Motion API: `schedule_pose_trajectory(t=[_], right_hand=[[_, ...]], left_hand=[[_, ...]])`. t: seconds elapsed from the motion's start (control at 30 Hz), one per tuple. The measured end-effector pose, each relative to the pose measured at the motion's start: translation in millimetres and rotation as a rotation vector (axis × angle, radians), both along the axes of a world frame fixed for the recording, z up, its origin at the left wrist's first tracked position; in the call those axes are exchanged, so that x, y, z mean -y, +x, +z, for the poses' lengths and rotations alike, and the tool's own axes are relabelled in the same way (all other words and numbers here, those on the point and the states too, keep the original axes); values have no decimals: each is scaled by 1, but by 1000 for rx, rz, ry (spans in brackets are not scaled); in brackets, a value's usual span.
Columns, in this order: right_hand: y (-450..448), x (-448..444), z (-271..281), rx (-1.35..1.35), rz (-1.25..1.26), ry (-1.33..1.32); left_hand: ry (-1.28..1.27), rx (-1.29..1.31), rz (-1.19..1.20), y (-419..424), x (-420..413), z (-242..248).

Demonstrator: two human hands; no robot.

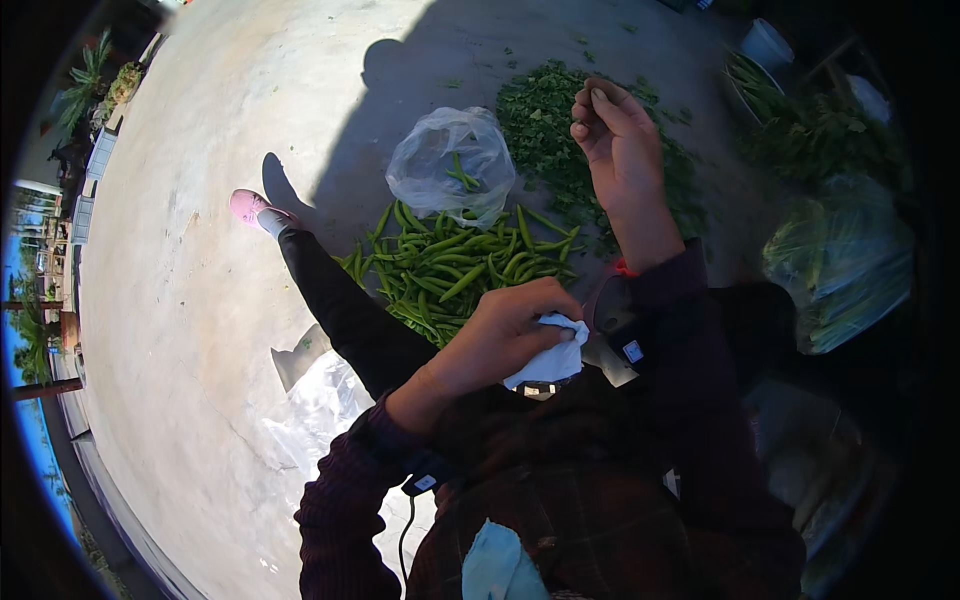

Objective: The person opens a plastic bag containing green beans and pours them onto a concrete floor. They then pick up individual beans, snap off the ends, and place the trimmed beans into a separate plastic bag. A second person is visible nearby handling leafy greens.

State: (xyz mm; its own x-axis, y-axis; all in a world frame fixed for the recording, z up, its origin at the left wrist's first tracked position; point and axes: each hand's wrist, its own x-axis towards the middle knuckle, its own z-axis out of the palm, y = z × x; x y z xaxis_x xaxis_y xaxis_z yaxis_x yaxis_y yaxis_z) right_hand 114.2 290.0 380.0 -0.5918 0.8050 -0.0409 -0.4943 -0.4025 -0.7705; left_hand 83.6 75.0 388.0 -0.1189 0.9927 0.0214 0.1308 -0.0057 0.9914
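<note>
My left hand (499,326) grips a crumpled white tissue or cloth (551,364) between thumb and fingers, close to my lap. Raised on the right, my right hand (619,142) has its fingers curled and the thumb against the index finger; I see nothing between them. It is above a spread of loose leafy greens (544,112). Past my left hand lies a heap of long green peppers (457,270) on the concrete floor. A clear plastic bag (450,157) stands open at the far side of the heap, with a few green peppers (463,174) in it.
At the right lies a clear bag of green vegetables (840,262). Beyond it are more leafy greens (825,142) and a pale bucket (766,41). My outstretched leg (345,300) borders the pepper heap at left. A sunlit plastic sheet (326,397) lies beside it on the concrete floor (187,337).
</note>
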Motion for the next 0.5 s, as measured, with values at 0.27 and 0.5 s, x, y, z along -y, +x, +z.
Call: schedule_pose_trajectory(t=[0.27, 0.5], right_hand=[[36, -30, -43, 103, 75, -3], [40, -19, -77, 267, 175, -21]], left_hand=[[-454, 117, 499, -57, 179, -79], [-910, 91, 641, 48, 358, -156]])
